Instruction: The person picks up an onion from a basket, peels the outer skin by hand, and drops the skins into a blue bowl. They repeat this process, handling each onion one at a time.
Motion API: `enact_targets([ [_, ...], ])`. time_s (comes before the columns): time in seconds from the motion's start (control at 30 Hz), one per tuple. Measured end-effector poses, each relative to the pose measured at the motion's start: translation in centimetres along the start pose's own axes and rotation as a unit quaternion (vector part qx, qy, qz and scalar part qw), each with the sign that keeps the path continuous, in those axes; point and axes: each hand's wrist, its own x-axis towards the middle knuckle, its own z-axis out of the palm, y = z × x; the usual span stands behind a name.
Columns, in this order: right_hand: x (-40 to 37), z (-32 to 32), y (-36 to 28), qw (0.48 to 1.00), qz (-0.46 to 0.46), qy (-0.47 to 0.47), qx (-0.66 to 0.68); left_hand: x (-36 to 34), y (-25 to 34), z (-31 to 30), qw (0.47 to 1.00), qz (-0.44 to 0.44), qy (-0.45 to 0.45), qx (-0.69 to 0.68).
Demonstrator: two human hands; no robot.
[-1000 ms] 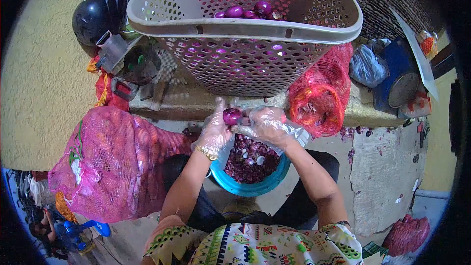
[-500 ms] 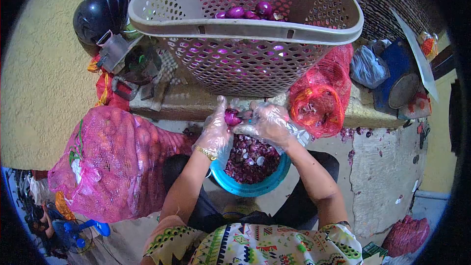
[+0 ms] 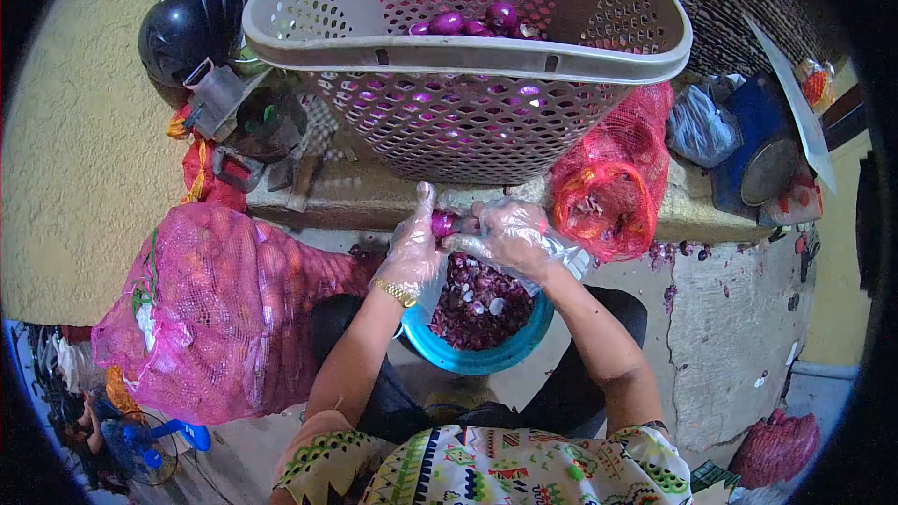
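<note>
My left hand [image 3: 412, 248], in a clear plastic glove, grips a purple onion [image 3: 443, 223] with the thumb pointing up. Close on its right, my right hand [image 3: 510, 232], also gloved, has its fingers curled round a small tool whose blade [image 3: 465, 224] meets the onion; its handle is hidden. Under both hands stands a blue basin [image 3: 477, 362] holding onion skins and scraps [image 3: 475, 309]. Beyond the hands a large perforated basket [image 3: 468, 61] contains peeled purple onions [image 3: 468, 21].
A full pink mesh sack [image 3: 220, 309] lies at the left. An opened red mesh bag [image 3: 613, 196] rests right of the basket on a concrete ledge [image 3: 365, 201]. A black helmet [image 3: 178, 37] is upper left; another person [image 3: 92, 425] shows at lower left.
The onion has turned slightly and sits deeper in my left hand. My right hand has shifted a little, with the blade still at the onion.
</note>
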Motion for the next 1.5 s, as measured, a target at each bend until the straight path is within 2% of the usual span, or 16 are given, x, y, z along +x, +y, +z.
enact_targets([
  [0.17, -0.1, 0.9, 0.7, 0.999, -0.032, 0.013, -0.019, 0.7, -0.1, -0.8, 1.000, -0.012, 0.011, -0.007],
  [0.27, -0.2, 0.9, 0.9, 0.995, -0.061, -0.020, -0.074, 0.0, 0.5, -0.4, 1.000, -0.006, -0.025, 0.009],
  [0.33, -0.4, 0.8, 1.1, 0.992, -0.108, -0.058, -0.027, -0.3, 0.7, 0.5, 0.999, 0.008, 0.039, -0.033],
  [0.47, -0.3, 0.8, 1.2, 0.986, -0.124, -0.084, -0.066, 0.3, 0.3, 0.1, 0.995, 0.019, 0.083, -0.055],
  [0.53, 0.0, 0.2, 0.4, 0.994, -0.070, -0.058, 0.059, 0.5, 0.1, -0.7, 0.999, 0.024, 0.032, -0.006],
  [0.57, 0.0, -0.2, 0.1, 0.994, -0.070, -0.058, 0.059, 0.7, -0.1, -0.9, 0.999, 0.024, 0.032, -0.006],
  [0.63, -0.1, -0.8, -0.2, 0.998, 0.032, -0.005, 0.058, 0.8, -0.2, -0.5, 0.999, 0.014, 0.024, 0.027],
  [0.73, 0.0, -0.8, -0.3, 0.998, 0.065, 0.001, 0.009, -0.3, -0.3, 0.8, 0.999, 0.043, 0.017, 0.024],
  [0.93, 0.0, -1.3, -0.4, 0.998, 0.027, -0.017, 0.053, -0.4, -0.5, 0.7, 0.998, 0.051, 0.023, 0.037],
  [1.07, -0.1, -0.6, -0.1, 0.999, 0.021, -0.037, 0.028, -0.3, -0.3, 0.2, 0.997, 0.050, 0.009, 0.062],
  [1.23, 0.1, -0.7, 0.2, 0.994, -0.011, -0.109, 0.002, -0.8, 0.2, 0.6, 0.995, 0.067, 0.012, 0.074],
  [1.27, 0.0, -0.9, 0.2, 0.994, -0.011, -0.109, 0.001, -0.8, 0.2, 0.7, 0.995, 0.068, 0.012, 0.074],
  [1.33, 0.1, -1.7, -0.1, 0.994, -0.016, -0.105, 0.035, -1.3, 0.6, 1.4, 0.998, 0.053, 0.014, -0.023],
  [1.37, 0.2, -1.8, 0.0, 0.994, -0.016, -0.105, 0.035, -0.8, 0.6, 0.8, 0.998, 0.054, 0.013, -0.023],
  [1.43, 0.2, -1.9, 0.1, 0.996, 0.030, -0.057, 0.065, 0.3, 0.6, -0.4, 0.999, 0.021, -0.041, -0.027],
  [1.5, 0.3, -2.2, 0.1, 0.995, 0.042, -0.032, 0.084, 0.9, 0.4, -1.0, 0.998, 0.023, -0.046, -0.034],
])
